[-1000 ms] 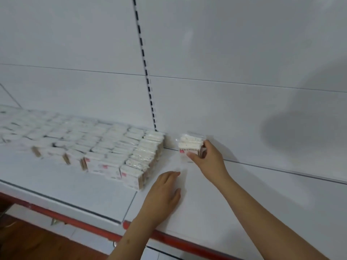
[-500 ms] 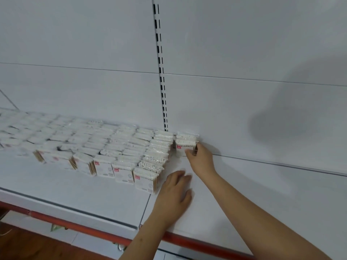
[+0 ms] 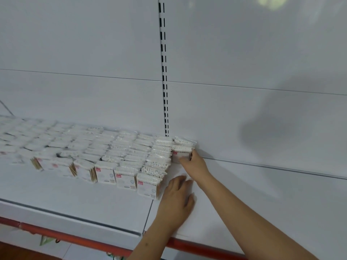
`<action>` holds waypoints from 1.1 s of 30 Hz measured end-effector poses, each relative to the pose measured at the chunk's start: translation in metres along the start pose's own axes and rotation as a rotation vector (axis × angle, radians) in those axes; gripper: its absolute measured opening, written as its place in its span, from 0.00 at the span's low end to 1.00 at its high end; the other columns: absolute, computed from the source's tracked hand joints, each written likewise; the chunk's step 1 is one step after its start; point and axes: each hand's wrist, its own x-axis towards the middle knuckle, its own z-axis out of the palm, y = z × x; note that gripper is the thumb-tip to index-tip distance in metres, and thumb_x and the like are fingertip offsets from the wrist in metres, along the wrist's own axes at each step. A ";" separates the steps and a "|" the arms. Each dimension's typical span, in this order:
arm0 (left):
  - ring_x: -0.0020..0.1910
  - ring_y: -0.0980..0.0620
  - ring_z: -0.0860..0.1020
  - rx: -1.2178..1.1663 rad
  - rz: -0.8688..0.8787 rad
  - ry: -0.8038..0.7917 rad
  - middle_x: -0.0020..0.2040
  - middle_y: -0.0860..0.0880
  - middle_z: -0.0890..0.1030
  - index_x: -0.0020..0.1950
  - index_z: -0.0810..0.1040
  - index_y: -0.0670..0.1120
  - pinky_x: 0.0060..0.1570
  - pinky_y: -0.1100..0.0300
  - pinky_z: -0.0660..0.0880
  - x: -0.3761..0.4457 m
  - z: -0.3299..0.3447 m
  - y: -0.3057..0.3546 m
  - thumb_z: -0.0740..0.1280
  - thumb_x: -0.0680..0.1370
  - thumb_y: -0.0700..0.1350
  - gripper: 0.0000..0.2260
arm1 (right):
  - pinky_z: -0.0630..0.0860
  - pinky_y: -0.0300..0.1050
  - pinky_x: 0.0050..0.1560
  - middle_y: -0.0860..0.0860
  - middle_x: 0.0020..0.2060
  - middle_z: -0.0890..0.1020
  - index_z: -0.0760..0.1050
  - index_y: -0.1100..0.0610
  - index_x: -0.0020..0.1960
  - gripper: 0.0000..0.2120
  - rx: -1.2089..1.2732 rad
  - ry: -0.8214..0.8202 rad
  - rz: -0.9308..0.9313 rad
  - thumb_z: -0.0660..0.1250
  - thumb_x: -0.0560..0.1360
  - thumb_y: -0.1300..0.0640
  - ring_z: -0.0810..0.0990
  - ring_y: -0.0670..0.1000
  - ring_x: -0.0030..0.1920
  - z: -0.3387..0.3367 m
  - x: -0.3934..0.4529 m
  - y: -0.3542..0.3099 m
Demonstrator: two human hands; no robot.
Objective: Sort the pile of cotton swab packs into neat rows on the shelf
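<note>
Right hand [image 3: 194,163] grips a small stack of cotton swab packs [image 3: 183,150] at the back of the shelf [image 3: 93,201], fingers curled round the stack's front and right side. The stack touches the back wall [image 3: 244,119] and sits just beside the last row of the packed block [image 3: 120,152] — likely the start of a new row, held so it stands square and does not topple.

Left hand [image 3: 177,200] lies flat on the shelf, fingers straight and relaxed, holding nothing; its fingertips sit just beside the front corner pack [image 3: 147,187]. Probably a brace, or a guard for the row end.

Block: packs upright in rows running front to back, red-marked labels facing forward, swab tips up. Far left rows are blurred — order there cannot be judged. No loose pile in view.

Slotted upright [image 3: 163,72] runs down the wall behind the stack.
</note>
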 end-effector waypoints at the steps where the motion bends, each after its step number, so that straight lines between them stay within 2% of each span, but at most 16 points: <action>1: 0.71 0.50 0.67 -0.003 -0.001 -0.001 0.70 0.48 0.71 0.71 0.71 0.49 0.69 0.54 0.68 0.000 0.000 0.000 0.60 0.78 0.51 0.21 | 0.72 0.43 0.52 0.48 0.52 0.77 0.70 0.56 0.63 0.17 -0.057 0.070 -0.049 0.68 0.75 0.57 0.77 0.51 0.55 0.000 0.000 0.002; 3: 0.70 0.50 0.67 -0.011 -0.003 -0.003 0.69 0.48 0.71 0.70 0.72 0.49 0.68 0.53 0.69 0.000 0.000 0.000 0.60 0.77 0.50 0.21 | 0.73 0.48 0.61 0.55 0.64 0.71 0.66 0.58 0.69 0.25 -0.245 0.239 -0.161 0.69 0.74 0.58 0.71 0.57 0.64 0.000 -0.003 0.006; 5: 0.69 0.50 0.68 -0.013 0.005 -0.004 0.68 0.49 0.72 0.70 0.72 0.49 0.67 0.53 0.69 0.001 0.001 0.000 0.59 0.77 0.50 0.21 | 0.68 0.50 0.68 0.56 0.73 0.63 0.61 0.56 0.77 0.32 -0.527 0.349 -0.332 0.68 0.76 0.56 0.63 0.57 0.71 0.000 -0.007 0.005; 8: 0.68 0.50 0.68 -0.008 0.021 -0.001 0.67 0.49 0.73 0.71 0.71 0.49 0.66 0.53 0.70 0.001 0.002 -0.002 0.60 0.78 0.50 0.21 | 0.66 0.55 0.72 0.55 0.77 0.61 0.60 0.54 0.78 0.32 -0.850 0.318 -0.541 0.67 0.77 0.56 0.60 0.60 0.75 -0.001 -0.003 0.003; 11: 0.67 0.50 0.69 0.001 0.015 0.010 0.67 0.49 0.73 0.70 0.71 0.49 0.65 0.52 0.71 0.000 0.003 -0.002 0.61 0.78 0.50 0.20 | 0.65 0.54 0.73 0.53 0.77 0.61 0.54 0.56 0.80 0.34 -0.833 0.097 -0.524 0.65 0.78 0.58 0.59 0.58 0.75 -0.002 0.005 0.002; 13: 0.67 0.50 0.69 0.013 0.013 0.008 0.67 0.50 0.72 0.70 0.71 0.49 0.65 0.53 0.71 0.001 0.003 -0.002 0.61 0.78 0.50 0.20 | 0.63 0.52 0.74 0.53 0.77 0.62 0.54 0.58 0.80 0.34 -0.837 0.014 -0.548 0.65 0.78 0.57 0.59 0.57 0.75 -0.001 0.009 0.003; 16: 0.69 0.51 0.67 0.030 0.018 0.002 0.68 0.50 0.71 0.72 0.70 0.50 0.66 0.54 0.69 0.001 0.003 -0.001 0.61 0.78 0.51 0.21 | 0.63 0.52 0.73 0.52 0.76 0.64 0.58 0.57 0.79 0.32 -0.932 0.015 -0.585 0.65 0.78 0.55 0.61 0.57 0.74 -0.004 0.013 0.000; 19: 0.70 0.52 0.66 0.035 0.015 0.002 0.69 0.50 0.71 0.72 0.70 0.50 0.67 0.55 0.68 0.000 0.003 -0.003 0.60 0.78 0.52 0.21 | 0.59 0.52 0.75 0.52 0.77 0.61 0.56 0.55 0.79 0.32 -0.980 0.004 -0.557 0.63 0.78 0.52 0.59 0.57 0.75 -0.008 0.009 -0.004; 21: 0.69 0.52 0.67 0.015 0.018 0.009 0.68 0.51 0.71 0.71 0.71 0.50 0.66 0.56 0.68 0.000 0.001 -0.001 0.60 0.78 0.52 0.21 | 0.58 0.54 0.76 0.53 0.78 0.60 0.56 0.55 0.80 0.32 -0.919 0.068 -0.559 0.61 0.80 0.49 0.58 0.57 0.76 -0.008 -0.001 -0.006; 23: 0.66 0.51 0.69 -0.019 0.015 0.012 0.65 0.50 0.74 0.69 0.73 0.49 0.64 0.56 0.70 0.001 -0.001 0.001 0.61 0.78 0.51 0.20 | 0.61 0.56 0.75 0.53 0.77 0.61 0.58 0.53 0.79 0.33 -0.767 0.083 -0.589 0.59 0.79 0.41 0.59 0.55 0.76 -0.007 -0.017 -0.014; 25: 0.63 0.50 0.72 -0.047 0.009 -0.003 0.62 0.49 0.77 0.66 0.76 0.48 0.62 0.55 0.72 0.001 -0.004 0.003 0.61 0.76 0.50 0.19 | 0.57 0.54 0.77 0.48 0.78 0.58 0.54 0.47 0.80 0.41 -0.682 -0.064 -0.576 0.52 0.73 0.26 0.55 0.51 0.77 -0.003 -0.035 -0.025; 27: 0.61 0.49 0.76 -0.054 -0.026 -0.007 0.60 0.47 0.81 0.63 0.78 0.48 0.62 0.52 0.74 0.000 -0.008 0.008 0.59 0.76 0.48 0.18 | 0.51 0.52 0.78 0.44 0.79 0.53 0.48 0.42 0.80 0.48 -0.778 -0.244 -0.542 0.49 0.67 0.19 0.50 0.48 0.78 0.008 -0.048 -0.035; 28: 0.60 0.49 0.77 0.017 -0.037 0.018 0.59 0.46 0.82 0.62 0.80 0.48 0.61 0.52 0.75 0.000 -0.007 0.006 0.57 0.75 0.48 0.19 | 0.51 0.52 0.78 0.44 0.80 0.52 0.47 0.42 0.80 0.48 -0.831 -0.297 -0.538 0.51 0.67 0.20 0.49 0.49 0.78 0.014 -0.051 -0.037; 30: 0.52 0.50 0.82 0.161 -0.029 0.051 0.52 0.48 0.84 0.56 0.83 0.49 0.53 0.54 0.79 -0.001 -0.006 0.004 0.56 0.74 0.48 0.19 | 0.54 0.55 0.78 0.46 0.80 0.54 0.50 0.45 0.81 0.43 -0.894 -0.305 -0.574 0.58 0.73 0.28 0.49 0.52 0.79 0.025 -0.050 -0.035; 31: 0.49 0.49 0.83 0.190 -0.026 0.045 0.49 0.48 0.84 0.54 0.83 0.50 0.49 0.55 0.80 -0.002 -0.003 0.002 0.56 0.73 0.48 0.18 | 0.56 0.57 0.77 0.47 0.80 0.55 0.51 0.46 0.80 0.39 -0.891 -0.294 -0.589 0.60 0.76 0.32 0.50 0.53 0.79 0.029 -0.048 -0.032; 33: 0.49 0.48 0.83 0.202 -0.029 0.028 0.48 0.48 0.84 0.53 0.83 0.50 0.49 0.54 0.79 -0.001 0.004 0.001 0.54 0.74 0.48 0.19 | 0.56 0.58 0.76 0.47 0.80 0.55 0.52 0.47 0.80 0.36 -0.916 -0.281 -0.599 0.58 0.78 0.34 0.49 0.53 0.79 0.033 -0.049 -0.030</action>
